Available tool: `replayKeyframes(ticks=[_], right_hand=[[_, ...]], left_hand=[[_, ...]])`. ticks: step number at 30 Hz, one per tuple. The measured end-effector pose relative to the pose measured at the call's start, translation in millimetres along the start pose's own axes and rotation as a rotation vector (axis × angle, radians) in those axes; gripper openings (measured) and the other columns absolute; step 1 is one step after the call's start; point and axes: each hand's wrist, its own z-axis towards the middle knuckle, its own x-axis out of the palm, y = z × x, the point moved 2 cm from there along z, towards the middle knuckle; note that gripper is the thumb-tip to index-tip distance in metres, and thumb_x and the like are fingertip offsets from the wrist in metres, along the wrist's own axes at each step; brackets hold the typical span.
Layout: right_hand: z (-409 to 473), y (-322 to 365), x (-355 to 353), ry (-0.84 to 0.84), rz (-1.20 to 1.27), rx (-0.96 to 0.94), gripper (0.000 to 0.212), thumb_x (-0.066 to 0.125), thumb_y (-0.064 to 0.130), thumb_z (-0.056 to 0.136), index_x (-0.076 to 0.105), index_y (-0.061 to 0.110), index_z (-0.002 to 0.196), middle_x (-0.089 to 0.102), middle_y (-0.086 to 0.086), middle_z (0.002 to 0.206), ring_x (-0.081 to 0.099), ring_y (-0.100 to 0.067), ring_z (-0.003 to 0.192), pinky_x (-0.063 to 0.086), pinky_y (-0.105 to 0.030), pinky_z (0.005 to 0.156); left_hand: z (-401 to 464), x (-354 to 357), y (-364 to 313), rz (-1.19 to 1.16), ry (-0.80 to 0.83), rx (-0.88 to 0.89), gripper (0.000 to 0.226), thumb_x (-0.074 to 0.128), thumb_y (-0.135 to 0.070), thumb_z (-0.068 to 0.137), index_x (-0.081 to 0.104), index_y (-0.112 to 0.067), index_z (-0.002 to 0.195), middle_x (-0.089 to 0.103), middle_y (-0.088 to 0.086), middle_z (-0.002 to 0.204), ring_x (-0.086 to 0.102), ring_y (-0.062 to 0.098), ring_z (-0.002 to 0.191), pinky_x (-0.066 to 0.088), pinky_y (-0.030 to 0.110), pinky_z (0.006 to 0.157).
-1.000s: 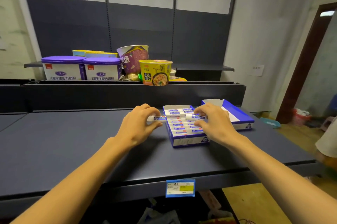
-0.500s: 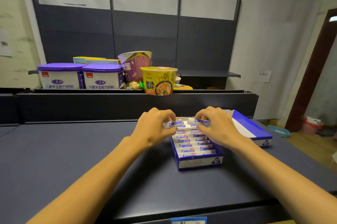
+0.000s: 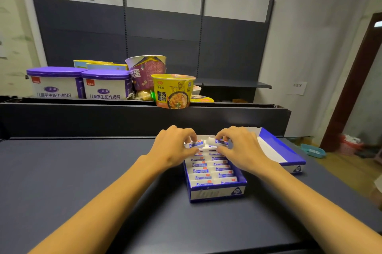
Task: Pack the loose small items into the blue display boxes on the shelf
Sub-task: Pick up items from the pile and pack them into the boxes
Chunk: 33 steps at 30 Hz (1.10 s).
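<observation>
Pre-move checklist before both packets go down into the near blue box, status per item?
1. Left hand pinches a small white-and-blue packet: ok.
2. Right hand pinches a second packet: ok.
3. Both packets are over the far end of the near blue display box: ok.
4. Free slots under the hands: cannot tell, hidden by fingers.
5. Near rows of packed packets lie flat in two columns: ok.
6. Second blue display box sits on the right, open with room inside: ok.
</observation>
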Motion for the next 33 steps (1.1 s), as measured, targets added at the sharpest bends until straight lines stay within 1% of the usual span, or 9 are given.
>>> replayKeyframes(ticks=[4,7,11,13,18,25,33], right_hand=[[-2,0,1,0.008,0.032,-0.022,0.029,0.065,0.039,0.087,0.062,0.028,0.114,0.061,0.005,0.118,0.052,-0.012,0.107,0.045,-0.033,0.095],[-2,-1,3,0.034,0.026,-0.041,0.029,0.064,0.04,0.088,0.062,0.029,0.115,0.06,0.006,0.119,0.051,-0.012,0.108,0.043,-0.031,0.094],[0,-2,3,0.041,0.03,-0.048,0.029,0.064,0.041,0.088,0.062,0.031,0.115,0.059,0.007,0.119,0.05,-0.012,0.108,0.041,-0.029,0.093],[0,-2,3,0.043,0.024,-0.054,0.029,0.064,0.04,0.088,0.062,0.03,0.115,0.058,0.006,0.12,0.049,-0.012,0.11,0.041,-0.029,0.093],[0,-2,2,0.073,0.003,-0.049,0.03,0.066,0.04,0.086,0.062,0.03,0.115,0.056,0.005,0.121,0.048,-0.013,0.112,0.041,-0.032,0.095],[2,0,2,0.121,-0.035,-0.066,0.031,0.065,0.04,0.087,0.062,0.03,0.116,0.055,0.003,0.121,0.048,-0.015,0.111,0.041,-0.033,0.095],[5,-2,8,0.145,-0.019,-0.069,0.034,0.067,0.04,0.086,0.061,0.03,0.118,0.055,0.003,0.123,0.048,-0.016,0.112,0.04,-0.034,0.096]], left_hand=[[4,4,-3,0.041,0.043,-0.037,0.029,0.064,-0.048,0.084,0.063,-0.03,0.107,0.065,-0.006,0.111,0.053,0.012,0.105,0.047,0.033,0.084],[7,6,-6,0.08,0.065,-0.054,0.031,0.067,-0.049,0.081,0.065,-0.029,0.105,0.064,-0.005,0.113,0.053,0.013,0.104,0.047,0.034,0.084],[7,9,-7,0.051,0.073,-0.092,0.033,0.069,-0.049,0.079,0.067,-0.028,0.105,0.063,-0.004,0.111,0.054,0.013,0.101,0.048,0.032,0.08],[6,8,-8,0.054,0.074,-0.091,0.034,0.07,-0.048,0.079,0.067,-0.027,0.106,0.063,-0.003,0.112,0.054,0.013,0.101,0.047,0.031,0.079],[4,6,-12,0.033,0.093,-0.094,0.037,0.07,-0.048,0.079,0.066,-0.027,0.109,0.063,-0.004,0.113,0.054,0.013,0.102,0.047,0.031,0.08],[0,0,-18,0.045,0.024,-0.098,0.036,0.068,-0.047,0.082,0.064,-0.027,0.111,0.063,-0.005,0.111,0.051,0.011,0.105,0.044,0.029,0.079],[-15,0,-15,0.054,-0.052,-0.16,0.032,0.065,-0.046,0.083,0.064,-0.028,0.11,0.062,-0.005,0.111,0.05,0.011,0.102,0.048,0.03,0.082]])
